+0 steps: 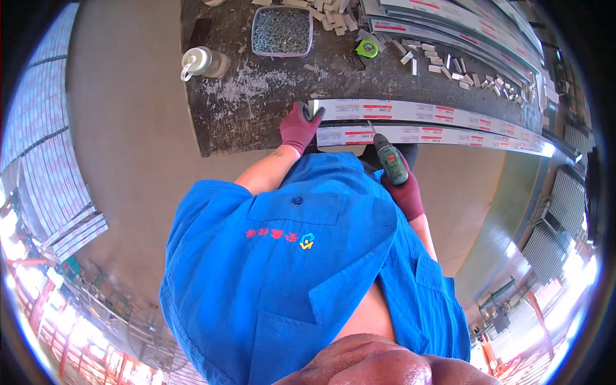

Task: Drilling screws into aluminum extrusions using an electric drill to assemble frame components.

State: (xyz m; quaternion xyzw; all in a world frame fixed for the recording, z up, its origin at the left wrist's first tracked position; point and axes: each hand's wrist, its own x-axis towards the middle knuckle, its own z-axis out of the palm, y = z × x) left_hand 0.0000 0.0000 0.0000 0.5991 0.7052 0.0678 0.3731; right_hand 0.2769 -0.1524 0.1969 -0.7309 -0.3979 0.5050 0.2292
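Two long white profiles with red printed labels lie side by side along the table's near edge: a far profile (410,113) and a near profile (417,135). My left hand (298,131), in a maroon glove with dark fingertips, is at the left end of the far profile. Its thumb and fingers close on a small pale metal piece (315,107) at that end. My right hand (406,192), gloved the same way, grips a green cordless drill (391,162). The drill's thin bit points up and left, over the profiles. Whether the bit touches either one, I cannot tell.
On the worn dark table (237,122) stand a tub of screws (282,32) and a white-lidded bottle (204,63). A green tape measure (367,48) lies beyond the profiles. Small metal pieces (443,67) are scattered at the right, before stacked profiles (449,35).
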